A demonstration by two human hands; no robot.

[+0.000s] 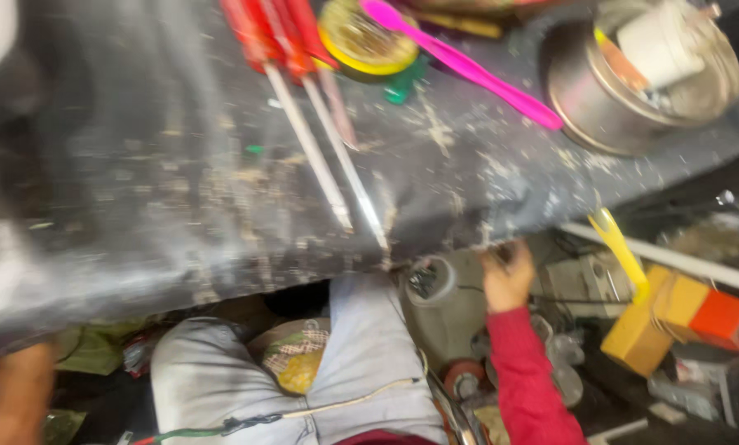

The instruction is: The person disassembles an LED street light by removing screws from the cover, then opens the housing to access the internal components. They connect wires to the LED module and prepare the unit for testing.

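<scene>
The picture is motion-blurred. My right hand (508, 276), in a red sleeve, reaches down past the front edge of a dark, scratched workbench (138, 181). Its fingers are curled close under the edge, beside a grey tape roll (432, 280). Whether it grips anything is hidden. A skin-toned blur (7, 395) at the bottom left may be my left forearm; no left hand shows. My knees in light grey trousers (361, 354) are below the bench. Three red-handled screwdrivers (303, 99) lie on the bench, tips toward me.
On the bench's far side lie a pink plastic spoon (468, 70), a yellow-rimmed round tin (365, 37) and a metal bowl (600, 99) holding a white cylinder. Yellow and orange boxes (682, 317), a yellow-handled tool (621, 243) and cluttered parts sit low on the right.
</scene>
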